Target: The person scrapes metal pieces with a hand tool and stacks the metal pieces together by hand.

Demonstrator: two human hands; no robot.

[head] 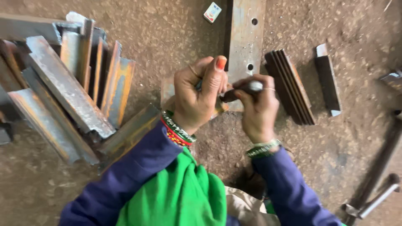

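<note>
Centre of the frame: we see the left hand [197, 94] curled into a fist, thumb raised, its fingers closed around something small that the fist mostly hides; we cannot tell what it is. Just beside it, the right hand [257, 109] is clamped on a short dark marker [245, 89], whose light-coloured end points right and whose dark end points toward the left fist. Both hands hover over the lower end of a long flat steel bar [246, 37] that runs up to the top edge of the frame and carries two drilled holes.

Left of the frame: a pile of rusty angle pieces [67, 88] leans together on the dirt floor [167, 33]. Right of centre: a stack of dark plates [289, 86] lies just beside the bar, with a short angle offcut [328, 79] further right. Top centre: a small white card [212, 12]. Lower right: a metal rod [372, 201].

Risks, as we judge them: the sheared edges of bar and plates could cut bare skin if a hand slips sideways; the marker could skid on rust and dust, leaving a faint or misplaced line; and the green cloth [180, 196] at the bottom of the frame could swing forward onto the sharp stock.
</note>
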